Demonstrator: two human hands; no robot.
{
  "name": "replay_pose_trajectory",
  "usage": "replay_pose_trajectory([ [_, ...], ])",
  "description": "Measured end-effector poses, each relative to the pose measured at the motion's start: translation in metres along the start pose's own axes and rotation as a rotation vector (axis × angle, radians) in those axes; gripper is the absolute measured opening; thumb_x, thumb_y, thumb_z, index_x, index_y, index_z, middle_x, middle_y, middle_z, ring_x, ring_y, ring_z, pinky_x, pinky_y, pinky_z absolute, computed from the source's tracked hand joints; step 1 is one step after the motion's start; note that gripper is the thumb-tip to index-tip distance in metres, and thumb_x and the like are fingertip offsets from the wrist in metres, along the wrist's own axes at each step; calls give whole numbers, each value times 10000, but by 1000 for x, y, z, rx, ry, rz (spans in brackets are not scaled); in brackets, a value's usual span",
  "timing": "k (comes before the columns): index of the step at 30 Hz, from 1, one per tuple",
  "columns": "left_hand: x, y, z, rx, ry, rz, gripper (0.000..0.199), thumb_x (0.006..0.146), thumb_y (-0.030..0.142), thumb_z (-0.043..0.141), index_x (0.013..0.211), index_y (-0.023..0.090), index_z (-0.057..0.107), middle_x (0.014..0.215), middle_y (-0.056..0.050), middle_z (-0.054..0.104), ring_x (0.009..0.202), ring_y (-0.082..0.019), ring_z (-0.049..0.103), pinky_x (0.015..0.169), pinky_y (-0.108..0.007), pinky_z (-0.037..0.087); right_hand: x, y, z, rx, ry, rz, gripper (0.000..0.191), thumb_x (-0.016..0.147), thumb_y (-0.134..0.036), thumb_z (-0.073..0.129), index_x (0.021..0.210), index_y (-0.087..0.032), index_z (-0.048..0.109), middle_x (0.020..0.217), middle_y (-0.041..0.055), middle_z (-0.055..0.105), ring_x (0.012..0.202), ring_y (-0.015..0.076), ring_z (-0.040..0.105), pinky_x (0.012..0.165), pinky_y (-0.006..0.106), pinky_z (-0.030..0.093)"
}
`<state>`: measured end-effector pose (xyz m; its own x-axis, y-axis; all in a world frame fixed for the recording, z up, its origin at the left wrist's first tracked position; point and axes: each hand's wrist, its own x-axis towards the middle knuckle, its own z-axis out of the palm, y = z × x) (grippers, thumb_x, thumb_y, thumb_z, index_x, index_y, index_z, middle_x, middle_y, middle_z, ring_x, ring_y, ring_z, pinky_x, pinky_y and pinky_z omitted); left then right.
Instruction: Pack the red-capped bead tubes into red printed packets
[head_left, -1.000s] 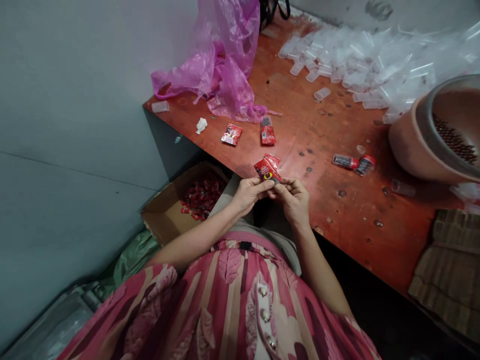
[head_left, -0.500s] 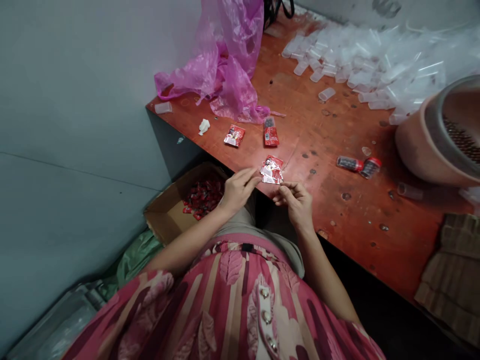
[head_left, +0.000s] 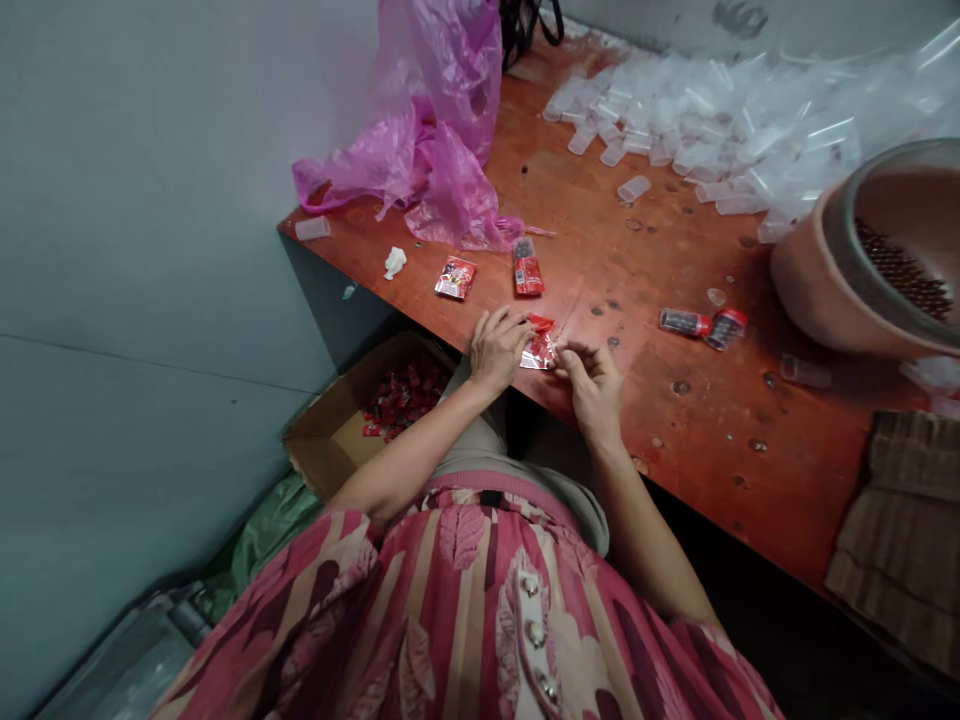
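At the near edge of the red table lie small shiny red packets (head_left: 538,352). My left hand (head_left: 496,350) rests over their left side, its fingers spread and the fingertips on the top packet. My right hand (head_left: 592,385) is at their right corner, thumb and forefinger pinched together at the packet's edge. Just beyond lie another red packet (head_left: 455,278) and a clear tube of dark beads with a red label (head_left: 528,268).
Pink plastic bag (head_left: 450,180) at the back left; a heap of clear tubes (head_left: 720,120) at the back right. A bucket (head_left: 814,270) with brown beads and two filled tubes (head_left: 684,322) stand right. A cardboard box (head_left: 330,425) of red items sits below the table.
My left hand has moved right and up, onto the packets. My right hand stays by their right corner. The view has shifted slightly.
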<state>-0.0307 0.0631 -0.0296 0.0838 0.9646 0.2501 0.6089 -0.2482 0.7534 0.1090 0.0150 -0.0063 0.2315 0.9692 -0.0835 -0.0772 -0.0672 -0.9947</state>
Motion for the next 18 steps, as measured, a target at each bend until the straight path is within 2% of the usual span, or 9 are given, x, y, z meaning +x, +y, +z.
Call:
replay_pose_trajectory([
  [2,-5,6,-3,-87,29,13,192,838,273,537,945,256,696,1194,-50,633,1251,-219,439,1098,-446,207,11,0,5,30,13,-18,335,719,-387,683,966,-206,548,877,-4,649,714,101,621,626,229,518],
  [5,-14,20,-12,-265,23,-5,186,807,273,580,945,265,704,1207,-37,625,1255,-204,442,1088,-393,259,23,-4,7,55,-34,8,397,686,-349,710,1004,-206,521,736,-47,628,630,89,596,618,221,494],
  [7,-19,28,-18,-439,39,-126,216,752,290,648,957,262,706,1180,-39,639,1195,-211,501,1034,-352,344,25,-7,5,68,-56,10,391,683,-335,707,1001,-205,519,631,-83,579,556,77,556,580,208,469],
  [9,-21,32,-23,-633,37,-320,301,677,324,718,964,236,707,1064,-45,682,1041,-215,595,913,-311,441,26,-10,2,72,-100,13,382,679,-340,704,989,-206,527,588,-98,547,517,68,523,551,199,445],
  [11,-20,31,-24,-786,-74,-480,307,623,374,752,861,181,722,853,-38,702,828,-188,639,770,-278,488,26,-12,-1,56,-197,39,392,660,-350,717,977,-203,540,585,-95,548,507,66,511,541,197,431],
  [14,-18,29,-21,-918,-279,-608,322,576,422,770,637,119,680,609,-12,628,601,-133,591,639,-268,500,32,-15,-10,-53,-321,74,416,625,-393,733,949,-192,565,593,-70,569,513,85,525,541,217,432],
  [16,-18,29,-19,-955,-300,-657,340,553,418,785,576,106,650,563,-8,602,555,-118,573,608,-268,505,41,-20,-24,-250,-257,50,390,657,-465,690,903,-179,588,611,-29,596,545,122,562,573,261,457],
  [18,-19,30,-18,-987,-241,-725,326,517,377,812,558,103,641,564,-8,605,555,-112,574,600,-254,504,54,-28,-45,-569,-19,3,403,723,-540,601,864,-163,612,666,43,633,642,188,616,660,341,482],
])
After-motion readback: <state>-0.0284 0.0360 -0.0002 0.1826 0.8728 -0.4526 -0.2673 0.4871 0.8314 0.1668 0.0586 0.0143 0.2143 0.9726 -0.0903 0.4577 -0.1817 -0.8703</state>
